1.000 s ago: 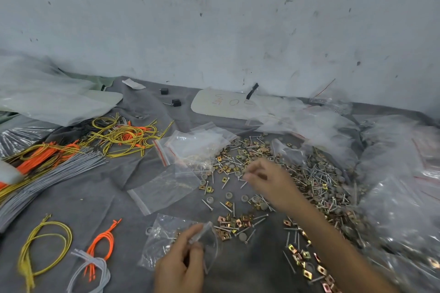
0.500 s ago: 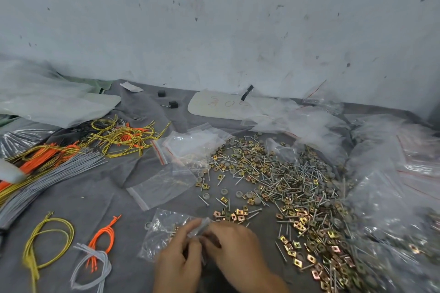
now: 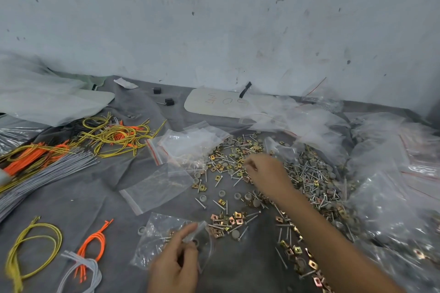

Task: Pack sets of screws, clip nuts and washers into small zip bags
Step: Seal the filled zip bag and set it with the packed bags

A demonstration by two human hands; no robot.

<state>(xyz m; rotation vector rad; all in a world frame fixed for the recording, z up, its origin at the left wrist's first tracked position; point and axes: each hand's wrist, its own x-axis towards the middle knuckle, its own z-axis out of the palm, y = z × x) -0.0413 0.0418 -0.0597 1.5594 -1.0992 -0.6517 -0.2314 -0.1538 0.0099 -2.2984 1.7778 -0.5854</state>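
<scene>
"Two things bother me. Left hand pinches the mouth of the small zip bag between thumb and fingertips. That bag lies low on the grey cloth, right in front of the person, with a few pieces showing through it."

"And the right hand?"

"Out over the loose pile, fingers curled down among the clip nuts and screws. Too blurred to tell whether it pinches a piece or only feels for one."

"So what goes wrong?"

"A miscount, I'd judge. The pieces lie tangled and touching. A screw lifted from that heap could drag a clip nut along, and the set comes out uneven. Some washers lie apart, nearer the bag, and are easy to forget."

"And the bag itself?"

"Thin, slack film. If the pinch holds only one lip, the mouth sags closed. The next piece then hits the outside and skips off across the cloth. Tilt it too far and what's inside slides out again."

"Anything nearby to trip on?"

"An empty bag lies just beyond the held one, between it and the stack of bags. A careless drop could land a piece there instead. Screw points might also prick the film if pushed in hard."
</scene>
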